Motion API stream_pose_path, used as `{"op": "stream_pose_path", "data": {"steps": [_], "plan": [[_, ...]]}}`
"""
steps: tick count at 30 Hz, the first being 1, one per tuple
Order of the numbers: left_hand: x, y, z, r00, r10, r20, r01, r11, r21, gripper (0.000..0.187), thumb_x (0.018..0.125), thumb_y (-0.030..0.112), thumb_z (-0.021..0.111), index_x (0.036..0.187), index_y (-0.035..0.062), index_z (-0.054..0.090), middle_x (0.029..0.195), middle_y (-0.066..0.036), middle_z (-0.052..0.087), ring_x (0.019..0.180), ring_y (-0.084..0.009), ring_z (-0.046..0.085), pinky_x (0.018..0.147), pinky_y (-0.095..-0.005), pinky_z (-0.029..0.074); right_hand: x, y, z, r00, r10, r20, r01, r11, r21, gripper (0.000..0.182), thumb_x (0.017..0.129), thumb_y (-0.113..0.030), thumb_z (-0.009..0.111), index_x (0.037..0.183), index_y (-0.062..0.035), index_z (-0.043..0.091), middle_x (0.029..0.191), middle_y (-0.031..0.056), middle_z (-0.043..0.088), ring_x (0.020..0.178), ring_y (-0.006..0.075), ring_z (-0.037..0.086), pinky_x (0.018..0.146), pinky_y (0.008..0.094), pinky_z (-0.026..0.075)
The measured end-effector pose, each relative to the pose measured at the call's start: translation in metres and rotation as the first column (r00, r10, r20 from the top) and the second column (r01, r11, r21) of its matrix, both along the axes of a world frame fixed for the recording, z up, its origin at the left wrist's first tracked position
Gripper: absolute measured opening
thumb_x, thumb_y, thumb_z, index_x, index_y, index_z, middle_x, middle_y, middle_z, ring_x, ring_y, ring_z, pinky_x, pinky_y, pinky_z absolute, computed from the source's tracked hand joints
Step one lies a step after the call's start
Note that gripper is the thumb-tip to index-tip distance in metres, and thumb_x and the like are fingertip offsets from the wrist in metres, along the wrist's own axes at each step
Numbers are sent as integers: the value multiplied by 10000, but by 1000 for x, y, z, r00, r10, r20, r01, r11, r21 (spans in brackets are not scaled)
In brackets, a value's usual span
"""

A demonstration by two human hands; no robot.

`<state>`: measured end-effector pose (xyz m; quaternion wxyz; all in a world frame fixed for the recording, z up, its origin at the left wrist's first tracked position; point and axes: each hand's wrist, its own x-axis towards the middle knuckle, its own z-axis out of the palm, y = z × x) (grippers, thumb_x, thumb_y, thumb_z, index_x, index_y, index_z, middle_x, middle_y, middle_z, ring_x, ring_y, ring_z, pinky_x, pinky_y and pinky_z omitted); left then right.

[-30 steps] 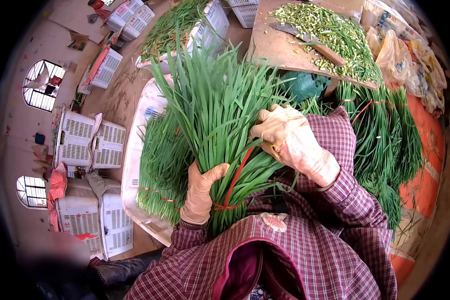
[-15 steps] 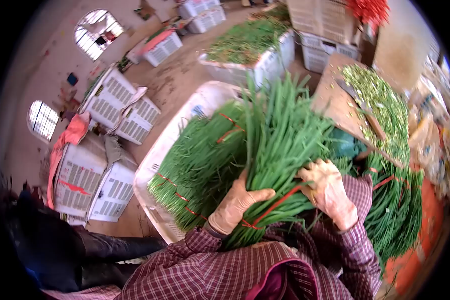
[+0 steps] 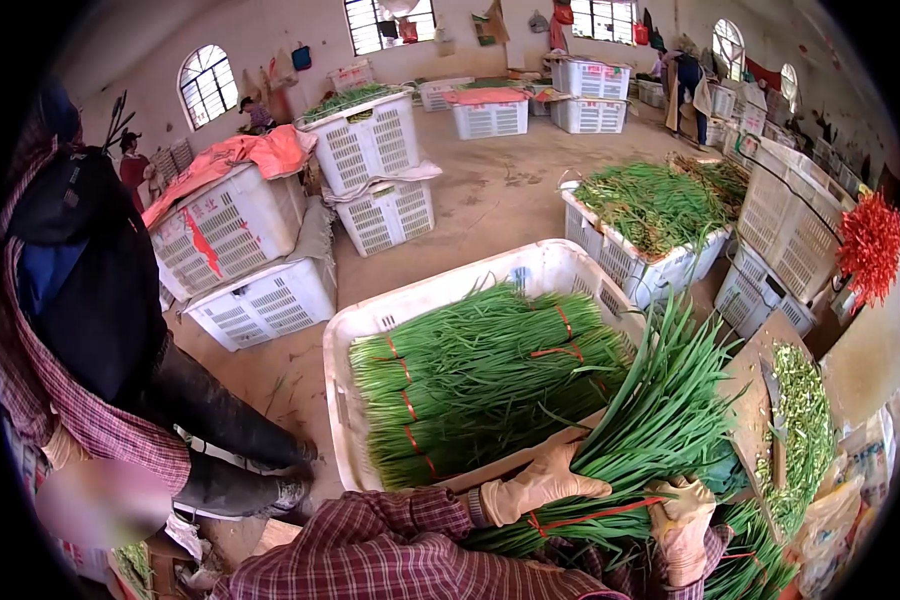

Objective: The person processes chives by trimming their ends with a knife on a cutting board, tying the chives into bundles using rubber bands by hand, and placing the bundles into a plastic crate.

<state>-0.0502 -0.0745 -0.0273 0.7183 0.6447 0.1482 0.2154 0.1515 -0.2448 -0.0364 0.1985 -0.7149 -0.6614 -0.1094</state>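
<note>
A large bundle of long green stalks (image 3: 660, 400), with a red tie round its lower part, lies across my lap at the right edge of the white crate (image 3: 345, 400). My left hand (image 3: 542, 487), in a pale glove, grips the bundle from the left beside the tie. My right hand (image 3: 682, 525), also gloved, is closed on its right side at the red tie. Inside the crate, several tied bundles (image 3: 470, 370) lie in rows with red bands round them. More tied stalks lie below my right hand.
On the right, a board (image 3: 750, 400) holds a knife (image 3: 776, 420) and chopped stalk ends. Stacked white crates (image 3: 370, 150) stand at the back left. A crate of loose greens (image 3: 590, 235) is behind. A person in dark clothes (image 3: 100, 270) stands at the left.
The view has swung left and up, showing more of the room. Both hands remain on the bundle, which now leans further right and lies lower, uncovering more of the crate's bundles.
</note>
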Motion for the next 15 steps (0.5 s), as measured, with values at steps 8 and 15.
{"op": "stream_pose_path", "data": {"steps": [8,15], "plan": [[-3,-2,-7,992,1,-125,1,1000,17,852,814,202,830,1521,41,384,1443,-126,522,1353,-249,441,1142,-371,347,33,-3,-14,702,-97,-706,531,731,428,134,953,-76,548,902,34,605,828,49,634,742,119,572,648,310,486],[-2,-2,9,993,-24,-113,5,986,-167,525,930,267,722,1344,-23,579,1262,-66,651,1141,-160,580,1023,-316,433,37,-58,45,787,-572,-231,617,743,260,458,874,-91,712,1319,-70,605,1073,142,677,963,340,624,862,443,493]]}}
